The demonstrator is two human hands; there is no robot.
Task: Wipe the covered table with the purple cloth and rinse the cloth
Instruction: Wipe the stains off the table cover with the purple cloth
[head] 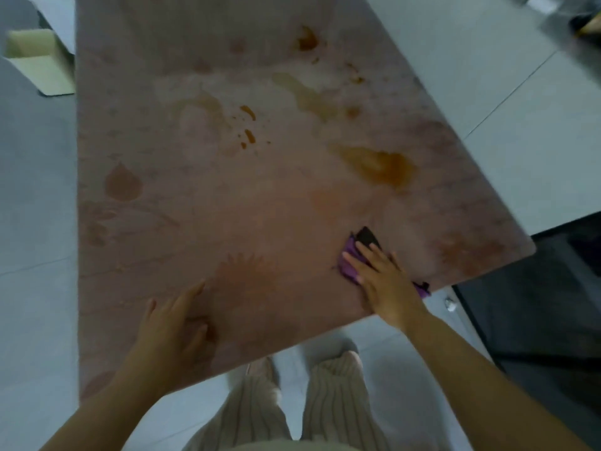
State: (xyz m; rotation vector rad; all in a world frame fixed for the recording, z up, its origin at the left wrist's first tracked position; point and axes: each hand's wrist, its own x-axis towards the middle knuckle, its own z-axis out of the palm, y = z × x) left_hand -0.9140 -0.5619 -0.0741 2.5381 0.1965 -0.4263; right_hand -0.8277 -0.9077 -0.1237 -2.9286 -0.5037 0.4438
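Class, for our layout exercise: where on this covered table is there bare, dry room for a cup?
Bare: the near-centre stretch between the left hand and the purple cloth under the right hand, and the left edge strip beyond the left hand. Crowded: brown spills across the far middle and right.

Both forearms are bare along their whole visible length, from the left hand [169, 327] and the right hand [380, 278] back to the near edge of view. The trousers [331, 402] are loose, wide-legged and pale beige, in a ribbed fabric with darker vertical lines running down each leg; the hems bunch at the far end, and what is worn on the feet is too blurred to tell. A strip of cream upper garment [276, 446] crosses the near edge at the waist, its cut not determinable.
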